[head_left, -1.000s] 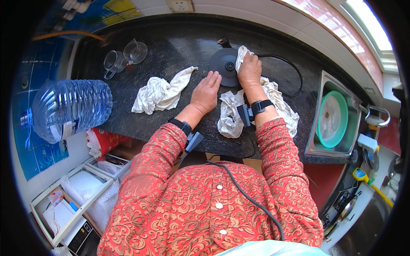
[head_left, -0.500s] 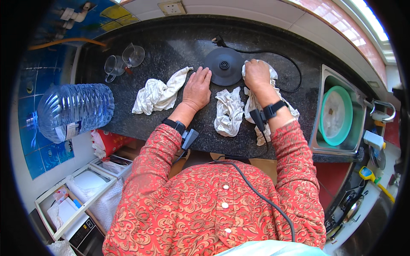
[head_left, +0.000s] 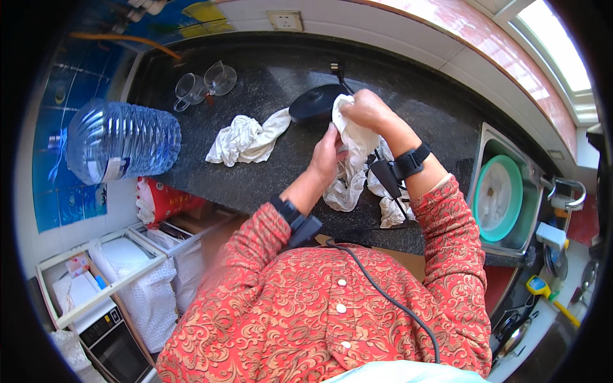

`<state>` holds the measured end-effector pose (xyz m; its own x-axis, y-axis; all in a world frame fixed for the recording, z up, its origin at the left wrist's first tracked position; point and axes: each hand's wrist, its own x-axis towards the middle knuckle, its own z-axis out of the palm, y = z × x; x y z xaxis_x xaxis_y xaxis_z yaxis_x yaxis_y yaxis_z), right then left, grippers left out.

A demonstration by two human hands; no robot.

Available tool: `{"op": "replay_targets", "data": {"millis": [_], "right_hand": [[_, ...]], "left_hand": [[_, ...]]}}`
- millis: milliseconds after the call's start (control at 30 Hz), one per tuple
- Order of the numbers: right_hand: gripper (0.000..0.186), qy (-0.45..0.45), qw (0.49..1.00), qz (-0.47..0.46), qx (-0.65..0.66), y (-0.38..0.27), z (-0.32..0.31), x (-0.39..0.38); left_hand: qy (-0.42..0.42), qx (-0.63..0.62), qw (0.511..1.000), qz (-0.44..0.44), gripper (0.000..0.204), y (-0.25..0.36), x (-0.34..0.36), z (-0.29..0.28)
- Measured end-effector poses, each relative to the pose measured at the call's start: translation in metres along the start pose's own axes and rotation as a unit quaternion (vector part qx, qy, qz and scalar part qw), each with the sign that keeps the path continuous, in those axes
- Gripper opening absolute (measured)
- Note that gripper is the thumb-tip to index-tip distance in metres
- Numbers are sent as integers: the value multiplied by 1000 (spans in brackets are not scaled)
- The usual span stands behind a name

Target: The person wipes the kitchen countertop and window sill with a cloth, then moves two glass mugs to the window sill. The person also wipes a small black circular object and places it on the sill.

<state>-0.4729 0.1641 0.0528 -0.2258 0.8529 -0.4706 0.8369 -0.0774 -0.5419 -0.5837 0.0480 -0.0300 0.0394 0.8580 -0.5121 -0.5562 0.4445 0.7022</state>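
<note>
On dark counter (head_left: 274, 71), black round base (head_left: 311, 106) tilted, just left of right hand (head_left: 370, 110). Right hand clenched on raised white cloth (head_left: 355, 136); cloth overlaps base's right edge in view, contact unclear. Left hand (head_left: 324, 157) at cloth's left side, fingers partly hidden; cannot tell if gripping. Crumpled rag (head_left: 246, 142) left of base, plug (head_left: 336, 69) behind.

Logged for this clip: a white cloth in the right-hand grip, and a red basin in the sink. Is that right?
Not quite: the head view shows the basin in the sink is green, not red. The right-hand grip does hold a white cloth.
</note>
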Motion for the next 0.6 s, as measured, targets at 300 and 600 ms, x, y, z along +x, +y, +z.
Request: {"op": "replay_targets", "data": {"millis": [300, 600], "right_hand": [[49, -71, 988, 50, 130, 27, 35, -28], [43, -102, 985, -43, 136, 67, 45, -69]], "left_hand": [[-68, -261, 950, -156, 48, 16, 26, 7], [43, -242, 966, -83, 37, 20, 44, 2]]}}
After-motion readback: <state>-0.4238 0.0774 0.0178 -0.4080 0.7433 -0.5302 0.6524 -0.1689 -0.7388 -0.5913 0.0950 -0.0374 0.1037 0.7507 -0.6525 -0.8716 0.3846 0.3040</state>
